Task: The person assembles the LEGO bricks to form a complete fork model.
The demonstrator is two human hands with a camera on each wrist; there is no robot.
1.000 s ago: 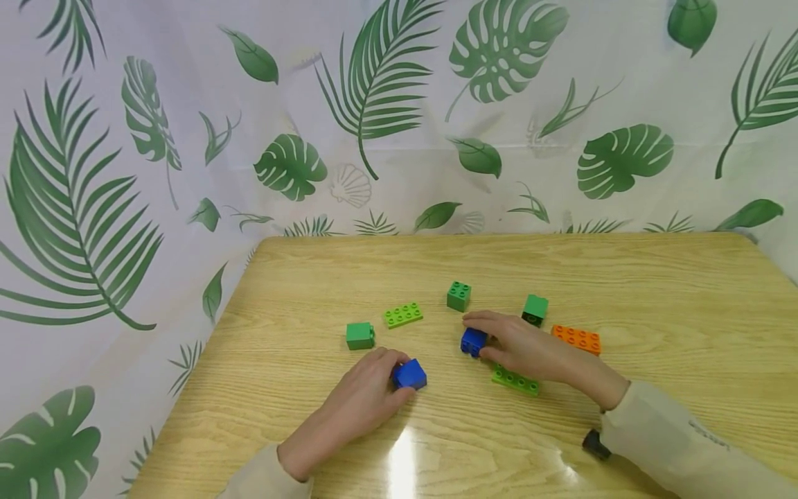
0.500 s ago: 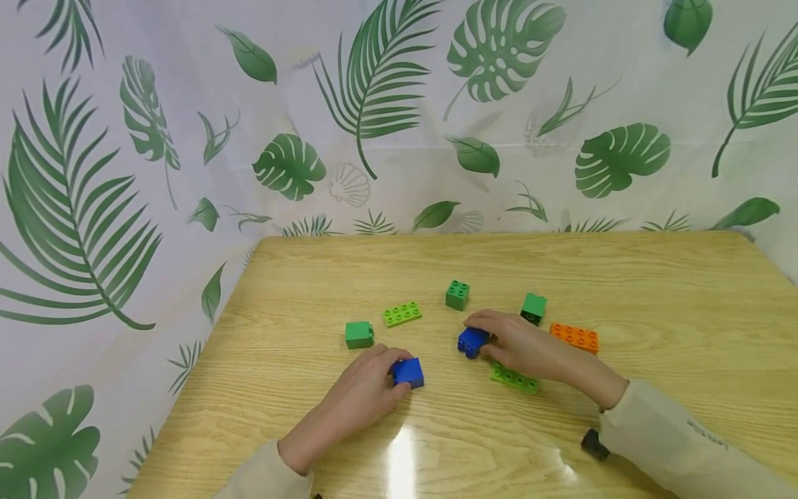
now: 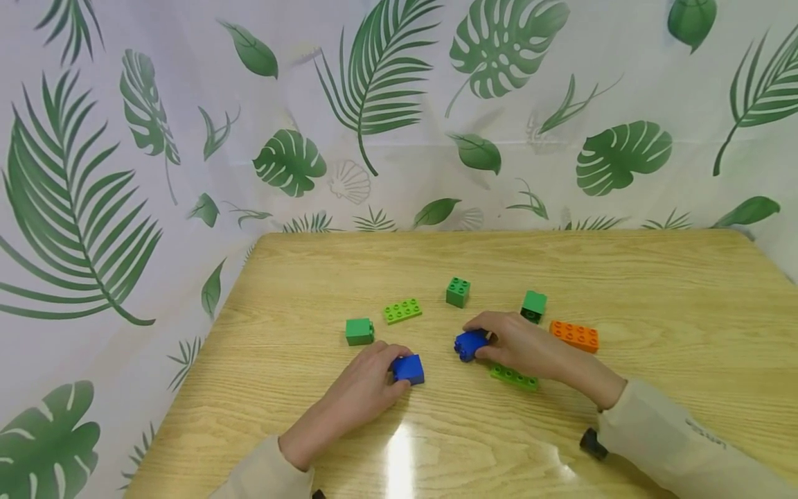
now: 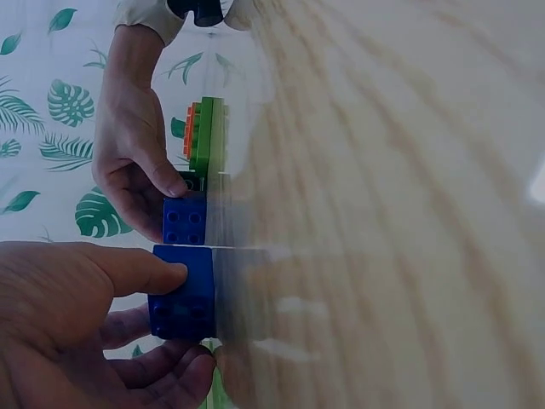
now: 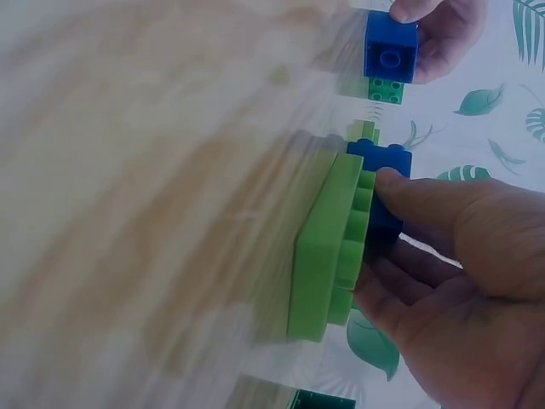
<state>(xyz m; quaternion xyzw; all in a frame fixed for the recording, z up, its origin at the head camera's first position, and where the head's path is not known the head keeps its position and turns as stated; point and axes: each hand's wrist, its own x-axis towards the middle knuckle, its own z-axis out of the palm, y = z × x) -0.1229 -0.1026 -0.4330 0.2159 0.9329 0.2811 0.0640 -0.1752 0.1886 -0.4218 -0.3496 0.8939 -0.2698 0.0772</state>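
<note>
Two blue blocks are held just apart above the middle of the counter [image 3: 661, 291], on their sides. The person's left grip [image 3: 364, 389] is clamped on the left blue block [image 3: 409, 370], thumb on one face and fingers on another, its hollow underside facing the other block. The right grip [image 3: 522, 342] is closed around the right blue block [image 3: 470, 345], studs pointing toward the first. Compared with a second ago, the right block has turned — its studs now point more to the left — and the left one sits squarer, while the loose pieces lie as they did. A lime brick [image 3: 515, 378] sits just under the right grip; behind are a green block [image 3: 359, 332], a lime plate [image 3: 402, 311], a studded green cube [image 3: 458, 293], a tipped green block [image 3: 533, 305] and an orange brick [image 3: 574, 336]. The wood-grain counter is glossy, catching light near the front — beyond it hangs white cloth [image 3: 405, 190] printed with green leaves.
</note>
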